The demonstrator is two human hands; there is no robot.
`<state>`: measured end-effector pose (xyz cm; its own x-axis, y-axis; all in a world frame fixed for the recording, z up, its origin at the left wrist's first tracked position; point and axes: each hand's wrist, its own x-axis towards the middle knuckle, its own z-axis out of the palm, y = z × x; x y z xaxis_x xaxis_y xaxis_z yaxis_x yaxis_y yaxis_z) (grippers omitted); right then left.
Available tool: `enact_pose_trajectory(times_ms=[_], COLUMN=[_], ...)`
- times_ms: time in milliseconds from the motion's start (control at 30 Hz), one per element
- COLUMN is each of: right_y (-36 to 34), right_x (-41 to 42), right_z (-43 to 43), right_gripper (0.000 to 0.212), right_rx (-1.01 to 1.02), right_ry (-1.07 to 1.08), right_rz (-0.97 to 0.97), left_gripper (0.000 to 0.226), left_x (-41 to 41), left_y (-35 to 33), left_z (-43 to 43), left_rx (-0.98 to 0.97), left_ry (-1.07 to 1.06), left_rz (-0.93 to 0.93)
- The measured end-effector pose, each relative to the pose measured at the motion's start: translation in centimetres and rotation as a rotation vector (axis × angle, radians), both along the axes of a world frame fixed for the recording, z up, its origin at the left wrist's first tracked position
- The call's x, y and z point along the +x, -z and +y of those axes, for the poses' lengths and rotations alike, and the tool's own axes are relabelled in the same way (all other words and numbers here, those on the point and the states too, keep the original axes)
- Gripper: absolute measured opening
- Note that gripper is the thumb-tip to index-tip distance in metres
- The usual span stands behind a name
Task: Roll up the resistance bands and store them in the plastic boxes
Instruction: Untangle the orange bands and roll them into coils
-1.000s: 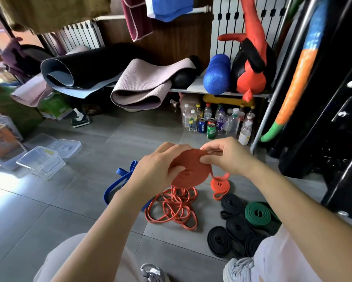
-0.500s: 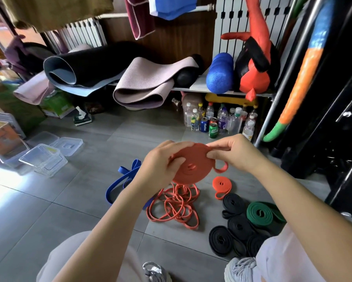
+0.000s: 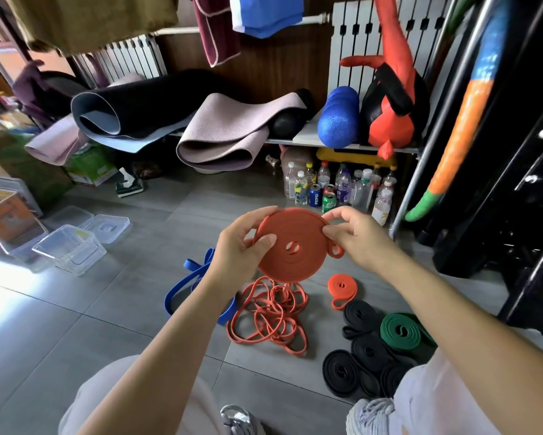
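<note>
A flat coil of orange resistance band (image 3: 298, 249) is held in the air between both hands. My left hand (image 3: 240, 246) grips its left edge, thumb on the face. My right hand (image 3: 358, 238) pinches the right edge, where a small end loop sticks out. Below on the floor lie a loose tangle of thin orange bands (image 3: 270, 315), a loose blue band (image 3: 185, 287), a small rolled orange band (image 3: 342, 288), several rolled black bands (image 3: 361, 350) and a rolled green band (image 3: 401, 331). Clear plastic boxes (image 3: 71, 249) stand at the left, open.
Box lids (image 3: 107, 227) lie beside the clear boxes. Bottles and cans (image 3: 336, 189) stand under a shelf holding yoga mats (image 3: 220, 139) and a blue foam roller (image 3: 339, 117). A black rack (image 3: 514, 183) fills the right side. My shoes (image 3: 370, 416) are at the bottom edge.
The trailing orange tail has been wound in; only a small end loop is left. The coil now faces the camera flat, held slightly higher.
</note>
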<state>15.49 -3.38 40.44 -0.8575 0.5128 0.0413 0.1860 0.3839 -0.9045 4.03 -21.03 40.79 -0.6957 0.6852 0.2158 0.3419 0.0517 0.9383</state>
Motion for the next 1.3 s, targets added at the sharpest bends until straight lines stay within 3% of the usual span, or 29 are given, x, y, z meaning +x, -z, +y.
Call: enact_pose_trajectory(times_ms=[167,367,600,733,967,1233,1300], right_y=[0.3,0.3,-1.0,-0.3,7.5,22.7,26.7], right_x=[-0.4,0.3,0.2,-0.5,-3.5,-6.5,-7.0], right_z=[-0.2,-0.5,-0.8,1.1,6.5,9.9,9.9], right_gripper=[0.007,0.029,0.06,0.068,0.062,0.059,0.059], right_rx=[-0.091,0.008,0.403,0.338,0.159,-0.008,-0.037], right_ry=[0.107,0.16,0.221,0.296,0.359,0.392,0.376], right_rz=[0.049,-0.022,-0.197,-0.177,-0.285,-0.638,-0.757], left_gripper=[0.048,0.041,0.039,0.04,0.034,0.047,0.037], left_x=[-0.5,0.6,1.6,1.2,-2.1,-4.6,-4.9], left_y=[0.7,0.5,-0.9,-0.4,8.4,23.1,26.9], left_z=[0.2,1.5,4.0,6.4,12.2,17.1,17.4], left_rx=[-0.043,-0.039,0.024,0.0,-0.089,-0.307,-0.371], left_ry=[-0.06,-0.069,-0.108,-0.11,-0.102,-0.135,-0.133], left_rz=[-0.121,-0.016,-0.015,-0.068,-0.315,-0.742,-0.771])
